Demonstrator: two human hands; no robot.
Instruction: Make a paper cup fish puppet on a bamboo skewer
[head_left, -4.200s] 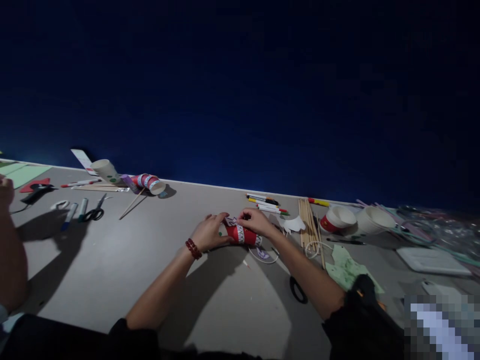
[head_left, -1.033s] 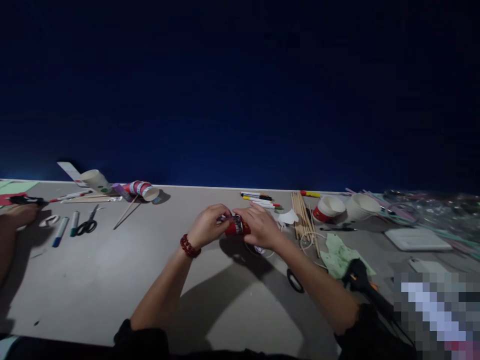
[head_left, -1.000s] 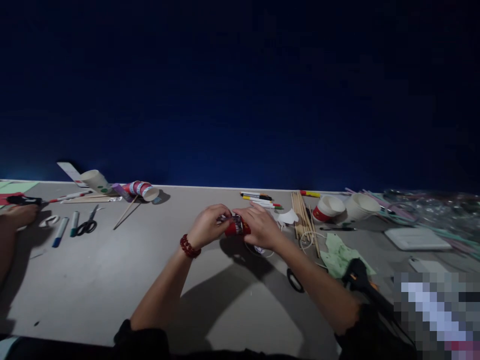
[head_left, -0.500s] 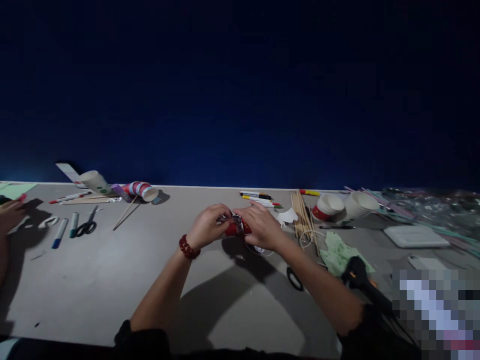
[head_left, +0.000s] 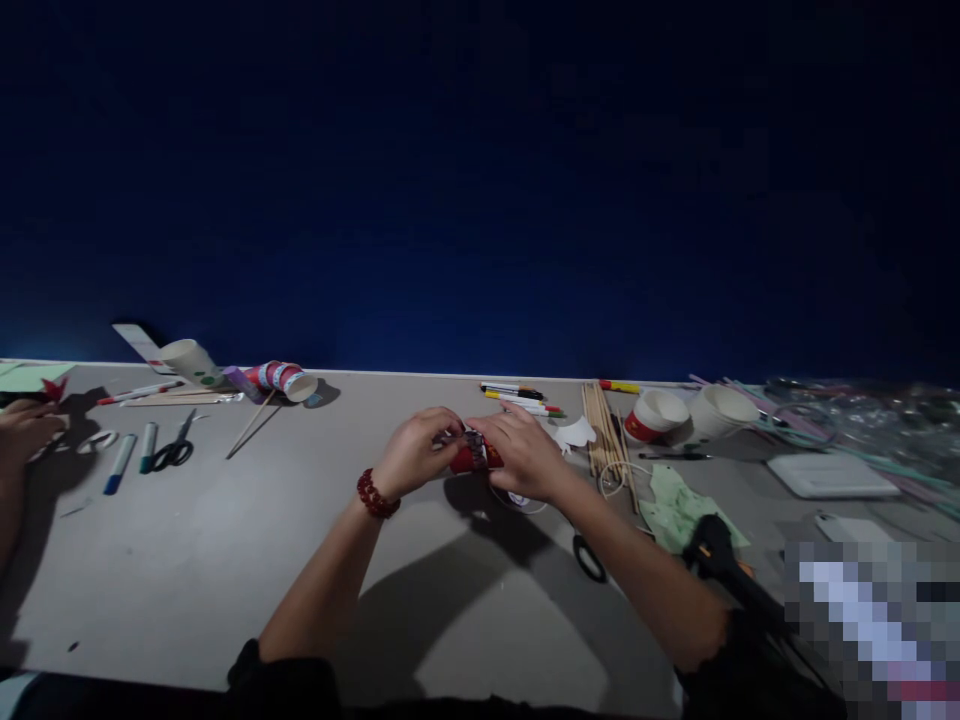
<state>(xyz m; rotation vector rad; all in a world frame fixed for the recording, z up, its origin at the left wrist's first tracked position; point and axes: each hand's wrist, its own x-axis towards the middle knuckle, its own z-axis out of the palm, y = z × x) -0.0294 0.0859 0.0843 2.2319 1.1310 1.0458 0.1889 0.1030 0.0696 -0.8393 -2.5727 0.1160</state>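
In the head view, I hold the red cup (head_left: 466,459) with its patterned band: my left hand (head_left: 412,452) pinches the left end, and my right hand (head_left: 523,455) closes over the right end. I cannot tell whether the cup touches the table (head_left: 225,560). Markers (head_left: 521,400) lie just beyond, wooden sticks (head_left: 598,430) farther right.

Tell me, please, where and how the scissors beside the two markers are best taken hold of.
The scissors are probably best gripped by the black handle loops, from the near side: the loops lie nearer, while the blades point away.
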